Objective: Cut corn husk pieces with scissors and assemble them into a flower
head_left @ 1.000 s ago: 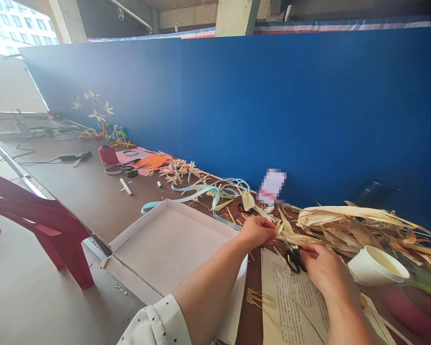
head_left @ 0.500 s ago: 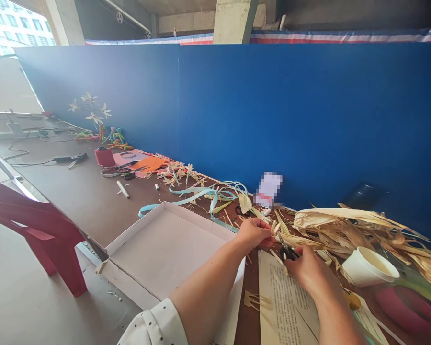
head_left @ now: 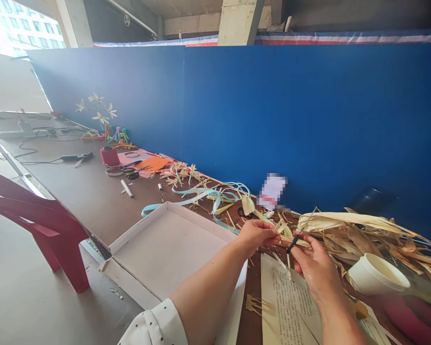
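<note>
Scissors [head_left: 293, 243], one pair, in right hand [head_left: 315, 262].

The scissors [head_left: 293, 243] are black-handled, the husks [head_left: 348, 221] straw-coloured.

Daylight glares from the upper left, bleaching the building [head_left: 32, 31] and hazing the left of the board [head_left: 273, 110], whose blue darkens rightward under a dim ceiling [head_left: 352, 17], while the card [head_left: 272, 190] is pixelated and the pink shape [head_left: 413, 311] at lower right blurs.
</note>
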`<state>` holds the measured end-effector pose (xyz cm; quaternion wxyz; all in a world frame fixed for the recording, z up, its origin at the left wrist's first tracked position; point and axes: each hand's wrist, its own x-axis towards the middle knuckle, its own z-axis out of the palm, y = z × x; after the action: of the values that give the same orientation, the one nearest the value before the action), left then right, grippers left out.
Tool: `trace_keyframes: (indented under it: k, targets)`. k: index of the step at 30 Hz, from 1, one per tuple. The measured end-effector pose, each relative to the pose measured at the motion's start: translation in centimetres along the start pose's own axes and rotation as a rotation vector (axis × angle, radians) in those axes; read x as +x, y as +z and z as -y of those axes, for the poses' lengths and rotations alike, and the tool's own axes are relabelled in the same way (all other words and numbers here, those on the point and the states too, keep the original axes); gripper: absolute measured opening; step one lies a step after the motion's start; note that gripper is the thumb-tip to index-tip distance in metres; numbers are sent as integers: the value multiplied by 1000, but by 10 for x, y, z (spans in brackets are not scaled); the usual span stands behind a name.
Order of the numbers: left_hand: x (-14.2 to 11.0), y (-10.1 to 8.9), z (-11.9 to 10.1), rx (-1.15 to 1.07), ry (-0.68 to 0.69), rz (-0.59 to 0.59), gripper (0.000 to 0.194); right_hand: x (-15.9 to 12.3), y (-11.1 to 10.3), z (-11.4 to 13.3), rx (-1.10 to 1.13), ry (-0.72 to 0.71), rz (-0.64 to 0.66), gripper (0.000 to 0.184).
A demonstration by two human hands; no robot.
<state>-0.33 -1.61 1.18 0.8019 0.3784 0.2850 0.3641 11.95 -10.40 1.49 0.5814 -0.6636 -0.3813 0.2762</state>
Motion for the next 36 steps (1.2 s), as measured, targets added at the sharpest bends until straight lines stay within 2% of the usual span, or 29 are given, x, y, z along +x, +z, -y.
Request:
trace_keyframes:
  k: [5, 10, 19, 27, 32, 36]
  targets:
    - [0, 0, 0, 53, 19, 17, 18, -2, 10, 5, 212, -66, -23, 67]
    - [-3, 2, 1, 112, 26, 65, 22, 0, 13, -1, 183, -55, -106, 67]
    - [-2, 0, 6, 128, -37, 126, 23, 2, 14, 0, 190, -51, -102, 64]
    - [-4, -1, 3, 112, -95, 121, 19, 1, 12, 0, 175, -31, -126, 65]
    - [-3, -1, 3, 146, -64, 123, 23, 3, 11, -3, 181, -57, -119, 67]
    - [-1, -3, 3, 146, -41, 89, 26, 2, 11, -3, 167, -10, -133, 65]
